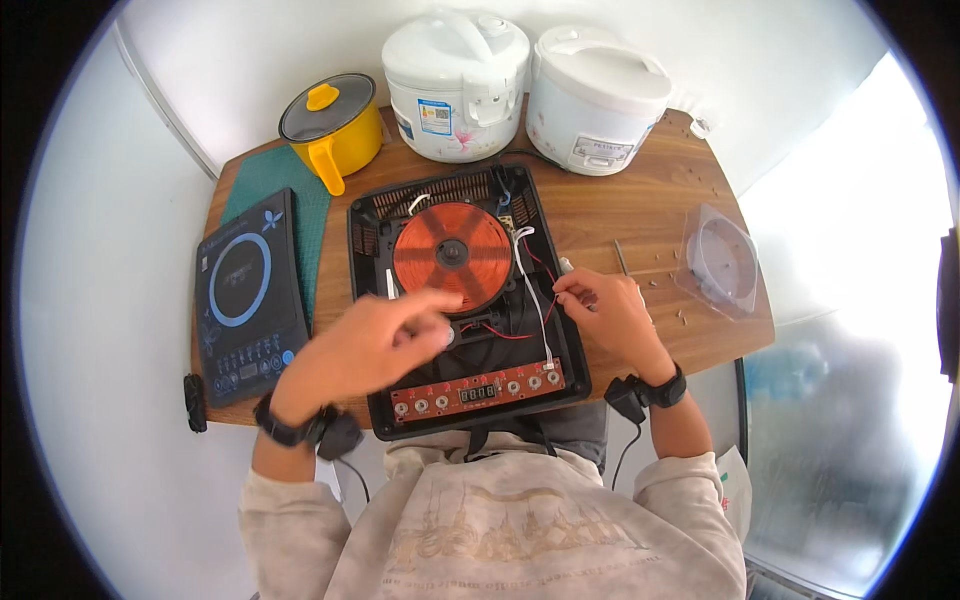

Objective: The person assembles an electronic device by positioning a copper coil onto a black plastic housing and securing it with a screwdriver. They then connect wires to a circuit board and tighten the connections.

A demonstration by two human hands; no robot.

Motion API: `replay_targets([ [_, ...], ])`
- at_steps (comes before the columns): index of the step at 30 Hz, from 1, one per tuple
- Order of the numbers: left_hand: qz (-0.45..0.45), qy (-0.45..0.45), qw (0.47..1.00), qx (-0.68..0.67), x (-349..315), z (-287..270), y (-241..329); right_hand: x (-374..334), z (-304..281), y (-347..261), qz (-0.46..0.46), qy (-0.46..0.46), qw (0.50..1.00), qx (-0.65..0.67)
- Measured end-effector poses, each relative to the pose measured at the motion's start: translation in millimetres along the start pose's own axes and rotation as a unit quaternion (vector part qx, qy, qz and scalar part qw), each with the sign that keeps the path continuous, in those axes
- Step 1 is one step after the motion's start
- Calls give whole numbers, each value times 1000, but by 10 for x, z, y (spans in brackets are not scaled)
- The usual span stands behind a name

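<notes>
An opened induction cooker [575, 375] lies in front of me, its black base holding a copper coil [425, 235] and a red control board [468, 396] along the near edge. At the base's right side, my right hand [612, 308] pinches a thin red wire [548, 272] between thumb and fingers. My left hand [370, 345] hovers over the lower left of the coil, index finger stretched out and thumb apart; it holds nothing I can see. A white cable [541, 298] runs from beside the coil down to the control board. More red wire [508, 336] lies below the coil.
A black glass cooktop panel [240, 275] rests at the left on a green mat [268, 180]. Behind stand a yellow pot [345, 140] and two white rice cookers [455, 90]. At the right are a clear plastic tray [720, 262], several small screws and a thin rod [620, 256].
</notes>
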State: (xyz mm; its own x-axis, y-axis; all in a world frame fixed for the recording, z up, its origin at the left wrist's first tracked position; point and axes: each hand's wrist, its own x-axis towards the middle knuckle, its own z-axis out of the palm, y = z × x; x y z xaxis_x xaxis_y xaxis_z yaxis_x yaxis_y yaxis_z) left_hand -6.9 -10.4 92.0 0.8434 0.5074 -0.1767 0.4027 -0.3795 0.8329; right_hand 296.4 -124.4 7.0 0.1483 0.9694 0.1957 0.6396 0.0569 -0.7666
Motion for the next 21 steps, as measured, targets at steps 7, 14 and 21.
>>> replay_targets([
  [7,113,-63,943,308,1034,33,-291,-141,130,4,-36,44,993,-103],
  [14,6,-114,923,368,1126,90,-342,-270,165,-60,-106,67,979,-162],
  [21,23,-122,935,332,1125,8,-423,-297,152,-99,-101,72,979,-161],
])
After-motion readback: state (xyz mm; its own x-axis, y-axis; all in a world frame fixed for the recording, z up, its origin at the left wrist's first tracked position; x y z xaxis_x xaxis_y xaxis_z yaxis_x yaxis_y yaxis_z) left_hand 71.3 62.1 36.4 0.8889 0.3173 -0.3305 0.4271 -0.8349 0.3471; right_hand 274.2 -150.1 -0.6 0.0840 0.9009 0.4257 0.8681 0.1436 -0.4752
